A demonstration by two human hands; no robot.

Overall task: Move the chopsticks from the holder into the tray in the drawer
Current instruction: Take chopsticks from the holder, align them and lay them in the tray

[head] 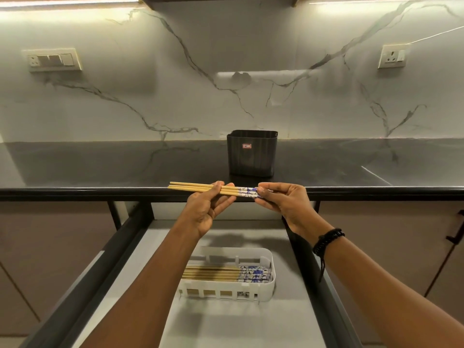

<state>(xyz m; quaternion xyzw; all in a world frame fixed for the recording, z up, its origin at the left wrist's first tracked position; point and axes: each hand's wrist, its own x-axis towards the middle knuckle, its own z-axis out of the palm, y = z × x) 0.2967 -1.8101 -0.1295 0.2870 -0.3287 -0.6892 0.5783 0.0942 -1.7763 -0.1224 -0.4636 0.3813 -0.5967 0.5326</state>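
Both of my hands hold a small bundle of wooden chopsticks (193,187) with blue-and-white patterned ends, level and sideways, just in front of the counter edge. My left hand (209,209) pinches the bare wooden middle; my right hand (281,199) grips the patterned ends. Behind them on the counter stands the black square holder (252,156); nothing sticks out above its rim. Below, in the open drawer (226,322), a white slotted tray (266,290) holds several more chopsticks (226,273) lying sideways, patterned ends to the right.
The dark counter (100,167) runs left to right with a marble backsplash behind. Wall sockets sit at the left (54,60) and right (393,56). Black drawer rails (120,237) flank the grey drawer floor. Cabinet fronts stand on both sides.
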